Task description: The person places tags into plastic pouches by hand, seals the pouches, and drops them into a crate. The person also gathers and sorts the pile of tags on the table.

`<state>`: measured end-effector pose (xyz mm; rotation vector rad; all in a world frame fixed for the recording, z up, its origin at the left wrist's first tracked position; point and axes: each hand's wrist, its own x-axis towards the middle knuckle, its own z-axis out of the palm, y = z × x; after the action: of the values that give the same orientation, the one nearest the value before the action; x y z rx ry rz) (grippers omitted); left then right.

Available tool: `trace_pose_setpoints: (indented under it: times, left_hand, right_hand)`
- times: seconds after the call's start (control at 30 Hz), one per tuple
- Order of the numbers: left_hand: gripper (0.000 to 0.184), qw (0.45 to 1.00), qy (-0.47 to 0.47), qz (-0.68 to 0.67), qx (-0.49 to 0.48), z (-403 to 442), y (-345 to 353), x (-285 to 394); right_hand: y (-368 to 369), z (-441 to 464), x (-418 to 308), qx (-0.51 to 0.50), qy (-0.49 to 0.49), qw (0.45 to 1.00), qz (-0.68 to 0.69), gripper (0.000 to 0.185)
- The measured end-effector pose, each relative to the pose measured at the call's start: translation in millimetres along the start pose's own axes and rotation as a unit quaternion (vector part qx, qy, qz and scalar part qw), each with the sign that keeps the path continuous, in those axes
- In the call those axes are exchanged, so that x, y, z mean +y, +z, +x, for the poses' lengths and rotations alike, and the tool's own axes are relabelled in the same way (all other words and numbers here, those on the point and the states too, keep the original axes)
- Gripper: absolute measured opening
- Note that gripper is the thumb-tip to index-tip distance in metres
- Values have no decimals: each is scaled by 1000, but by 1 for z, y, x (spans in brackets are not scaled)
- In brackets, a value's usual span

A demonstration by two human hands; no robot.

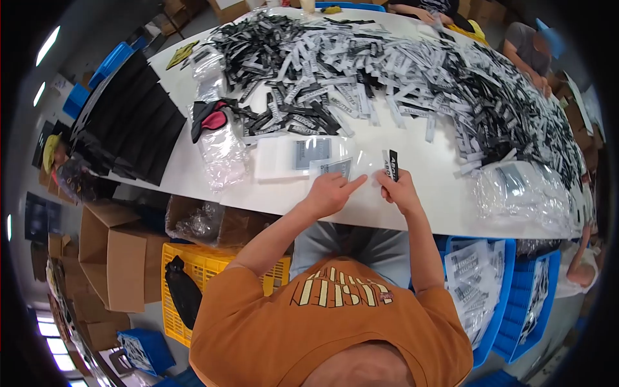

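My left hand [327, 194] is closed on a clear plastic bag with a grey printed panel [336, 169], its index finger stretched to the right. In my right hand [397, 189] is a small black and white labelled strip [391, 164], pinched near its lower end and standing up from the fingers. Both hands are above the front part of the white table [284, 205]. Just behind my left hand lies a stack of clear bags [277, 160] with a grey printed panel on top.
A large heap of black and white strips [348, 71] covers the table's back and right. Black folded pieces [132, 116] stand at the left. Clear bags [519, 193] lie at the right front. Yellow [213, 261] and blue crates [503, 284] sit below. Other people are around the table.
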<state>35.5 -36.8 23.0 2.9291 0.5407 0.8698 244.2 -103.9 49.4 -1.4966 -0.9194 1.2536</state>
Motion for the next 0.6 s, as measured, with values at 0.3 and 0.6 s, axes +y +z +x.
trace_pose_setpoints:
  times: [0.3, 0.6]
  left_hand:
    - [16, 769, -318, -554, -3, 21, 6, 32]
    - [8, 838, -288, -460, 56, 36, 21, 31]
  right_hand:
    - [17, -22, -5, 17, -335, 890, -307, 22]
    - [21, -22, -5, 147, -344, 853, -364, 17]
